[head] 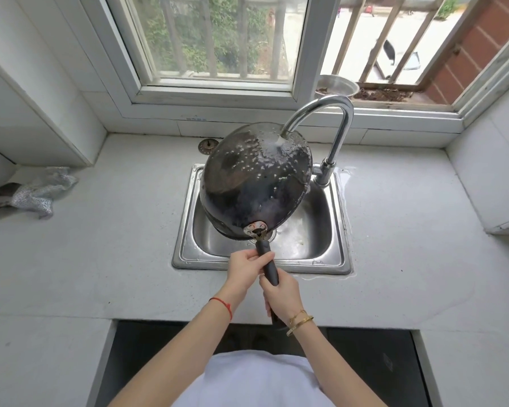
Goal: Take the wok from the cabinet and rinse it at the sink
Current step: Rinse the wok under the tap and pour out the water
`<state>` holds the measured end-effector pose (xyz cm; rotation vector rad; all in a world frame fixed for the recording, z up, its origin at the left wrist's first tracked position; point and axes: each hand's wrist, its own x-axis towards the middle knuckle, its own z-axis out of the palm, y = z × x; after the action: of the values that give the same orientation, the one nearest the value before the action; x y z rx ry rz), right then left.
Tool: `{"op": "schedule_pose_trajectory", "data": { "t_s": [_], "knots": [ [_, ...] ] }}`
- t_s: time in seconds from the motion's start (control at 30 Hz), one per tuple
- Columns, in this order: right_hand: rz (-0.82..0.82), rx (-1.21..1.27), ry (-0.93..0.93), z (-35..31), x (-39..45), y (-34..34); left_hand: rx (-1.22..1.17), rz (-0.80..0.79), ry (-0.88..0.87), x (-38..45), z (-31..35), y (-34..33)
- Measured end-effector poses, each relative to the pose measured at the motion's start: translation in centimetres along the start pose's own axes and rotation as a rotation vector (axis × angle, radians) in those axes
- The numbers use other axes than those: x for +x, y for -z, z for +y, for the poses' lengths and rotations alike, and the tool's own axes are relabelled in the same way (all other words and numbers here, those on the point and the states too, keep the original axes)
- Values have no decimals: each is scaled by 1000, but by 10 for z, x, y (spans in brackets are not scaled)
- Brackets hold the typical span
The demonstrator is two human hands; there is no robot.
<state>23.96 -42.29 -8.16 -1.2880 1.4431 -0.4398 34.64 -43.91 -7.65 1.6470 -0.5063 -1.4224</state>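
A dark, blackened wok is turned bottom-up and tilted over the steel sink. Water runs from the chrome faucet onto the wok's far side and splashes in drops across its underside. The wok's black handle points toward me. My left hand grips the handle near the wok, and my right hand grips it lower down, closer to me. Both hands are over the sink's front rim.
A grey silvery cloth lies on the white countertop at the left. A sink strainer plug rests behind the sink. A metal bowl stands on the window sill. Water has pooled on the counter right of the sink.
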Motion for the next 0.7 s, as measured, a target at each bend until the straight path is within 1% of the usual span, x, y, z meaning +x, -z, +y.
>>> {"op": "schedule_pose_trajectory", "data": {
  "t_s": [0.3,0.57,0.7],
  "knots": [
    [9,35,-6,-1,2,-1,-13,-3,21,3,2,-1],
    [8,59,1,-2,-5,-4,4,-2,2,-5,2,2],
    [32,64,4,3,-11,-6,4,10,-3,-10,-5,1]
  ]
}}
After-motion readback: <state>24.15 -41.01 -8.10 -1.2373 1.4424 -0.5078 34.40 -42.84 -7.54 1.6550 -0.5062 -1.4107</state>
